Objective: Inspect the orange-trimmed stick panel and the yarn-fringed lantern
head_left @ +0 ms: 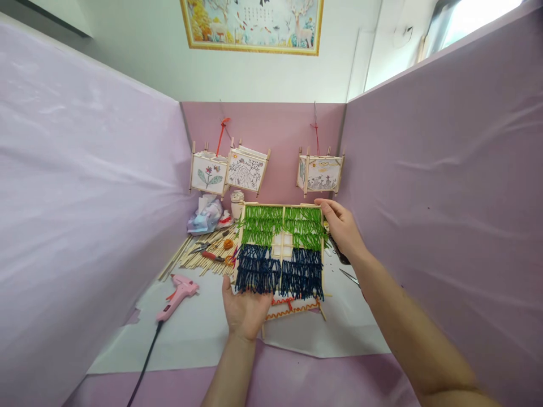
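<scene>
A wooden-stick frame panel (pixel 276 253) with rows of green yarn fringe above and dark blue fringe below is held up facing me. Small square gaps show near its middle. My left hand (pixel 246 311) supports its lower left edge from beneath, fingers hidden behind the fringe. At the top right corner, my right hand (pixel 338 220) pinches the frame with thumb and fingers. Below the panel, another stick frame with orange wavy yarn (pixel 292 310) shows in part; whether the two are joined I cannot tell.
A pink glue gun (pixel 180 294) lies at left, its cord running forward. Behind are loose sticks (pixel 186 261), pliers (pixel 212 256), an orange yarn ball (pixel 228 243), a tissue pack (pixel 205 216) and a jar (pixel 237 203). Scissors (pixel 349 276) lie right. Drawn paper lanterns (pixel 324 173) hang at the back.
</scene>
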The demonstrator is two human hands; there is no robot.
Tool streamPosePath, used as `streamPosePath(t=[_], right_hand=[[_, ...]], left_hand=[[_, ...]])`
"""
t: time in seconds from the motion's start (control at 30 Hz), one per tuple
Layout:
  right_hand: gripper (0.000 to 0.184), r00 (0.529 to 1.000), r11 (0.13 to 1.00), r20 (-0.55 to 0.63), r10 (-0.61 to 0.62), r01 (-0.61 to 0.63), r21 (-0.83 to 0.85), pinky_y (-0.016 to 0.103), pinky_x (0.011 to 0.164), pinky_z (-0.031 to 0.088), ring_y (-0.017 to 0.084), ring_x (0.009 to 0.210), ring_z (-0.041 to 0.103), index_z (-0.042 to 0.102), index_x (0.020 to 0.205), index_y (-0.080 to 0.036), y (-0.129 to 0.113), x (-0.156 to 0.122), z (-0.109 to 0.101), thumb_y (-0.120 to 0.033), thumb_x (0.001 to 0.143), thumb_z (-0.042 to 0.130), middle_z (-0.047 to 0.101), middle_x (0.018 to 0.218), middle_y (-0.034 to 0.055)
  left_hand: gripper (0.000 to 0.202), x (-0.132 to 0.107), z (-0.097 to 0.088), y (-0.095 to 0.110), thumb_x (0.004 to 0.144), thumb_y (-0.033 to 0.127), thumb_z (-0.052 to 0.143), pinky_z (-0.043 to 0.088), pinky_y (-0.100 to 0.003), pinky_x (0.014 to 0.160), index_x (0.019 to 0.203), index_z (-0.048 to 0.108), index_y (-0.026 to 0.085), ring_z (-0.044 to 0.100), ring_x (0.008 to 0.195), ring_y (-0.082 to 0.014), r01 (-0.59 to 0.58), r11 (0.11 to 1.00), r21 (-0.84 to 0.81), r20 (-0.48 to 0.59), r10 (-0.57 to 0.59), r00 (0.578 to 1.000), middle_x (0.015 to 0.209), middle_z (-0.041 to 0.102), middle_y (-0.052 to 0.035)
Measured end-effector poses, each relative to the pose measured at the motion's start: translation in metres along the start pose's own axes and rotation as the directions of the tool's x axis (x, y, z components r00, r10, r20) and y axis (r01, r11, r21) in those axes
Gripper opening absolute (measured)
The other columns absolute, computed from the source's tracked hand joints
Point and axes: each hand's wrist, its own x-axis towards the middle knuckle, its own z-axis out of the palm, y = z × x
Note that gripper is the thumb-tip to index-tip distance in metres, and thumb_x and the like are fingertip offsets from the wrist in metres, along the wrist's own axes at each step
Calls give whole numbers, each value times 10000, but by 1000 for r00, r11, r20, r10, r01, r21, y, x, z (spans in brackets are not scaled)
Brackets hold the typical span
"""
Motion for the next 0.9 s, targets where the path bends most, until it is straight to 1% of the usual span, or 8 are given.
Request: streamPosePath(t=[0.2, 0.3, 0.4, 0.47, 0.6, 0.77, 0.83, 0.9], right_hand=[[427, 1000, 1000, -6, -15, 14, -14, 294, 726, 468, 203, 886, 621, 708, 1056, -223, 0, -1, 0, -571, 857, 563, 701, 988, 49], [441, 1000, 1000, -9, -25, 25, -18, 280, 675, 451, 188, 820, 605, 704, 1061, -218, 2, -1, 1, -580, 849, 568, 685, 924, 41], [465, 1000, 1000, -10, -8, 8, 0, 275, 628, 429, 169, 735, 570, 680, 1103, -227, 5, -1, 4, -593, 832, 583, 647, 844, 20], [481, 1000, 1000, -7, 1, -1, 13, 279, 635, 432, 166, 727, 557, 661, 1141, -247, 9, 0, 6, -602, 824, 589, 629, 840, 10], [478, 1000, 998, -6, 4, -4, 67, 309, 701, 474, 185, 796, 585, 648, 1154, -275, 14, 3, 13, -610, 817, 593, 649, 898, 10], [444, 998, 990, -66, -20, 29, 139, 358, 781, 511, 233, 958, 627, 666, 1046, -240, 16, 2, 24, -613, 824, 575, 699, 1046, 59], [436, 995, 988, -89, -37, 50, 146, 371, 803, 518, 243, 1008, 632, 663, 1019, -230, 14, 0, 25, -612, 835, 560, 702, 1089, 74], [434, 995, 992, -76, -62, 70, 108, 378, 814, 523, 244, 1038, 637, 651, 1028, -231, 10, -1, 25, -610, 861, 521, 692, 1152, 83]], left_hand=[[359, 0, 2, -1, 922, 450, 510, 351, -442, 1115, 1133, 710, 239, 578, 1234, -244, -4, 1000, 10, -19, 4, 1000, 1237, 682, -74], [360, -1, 3, -1, 919, 452, 515, 354, -443, 1113, 1133, 711, 239, 580, 1233, -246, -7, 1000, 11, -22, 7, 1000, 1235, 684, -74], [358, -1, 4, -2, 915, 455, 520, 362, -446, 1106, 1129, 713, 244, 582, 1230, -249, -14, 1000, 14, -25, 14, 1000, 1235, 684, -72], [354, -1, 4, -2, 912, 456, 522, 372, -444, 1098, 1112, 720, 240, 593, 1215, -250, -13, 1000, 16, -36, 14, 999, 1226, 688, -71], [351, -1, 4, -2, 911, 451, 523, 389, -429, 1082, 1083, 729, 225, 615, 1182, -243, -13, 1000, 20, -68, 14, 998, 1194, 704, -74], [353, -3, 9, -3, 912, 449, 514, 391, -425, 1075, 1072, 734, 224, 623, 1164, -238, -18, 1000, 22, -122, 21, 992, 1159, 720, -73], [350, -4, 12, -4, 908, 449, 511, 401, -419, 1063, 1046, 744, 226, 629, 1148, -235, -14, 1000, 17, -147, 17, 989, 1137, 728, -66], [336, -6, 14, -4, 896, 439, 522, 410, -415, 1050, 1025, 751, 229, 634, 1133, -236, -13, 1000, 25, -156, 17, 988, 1115, 735, -62]])
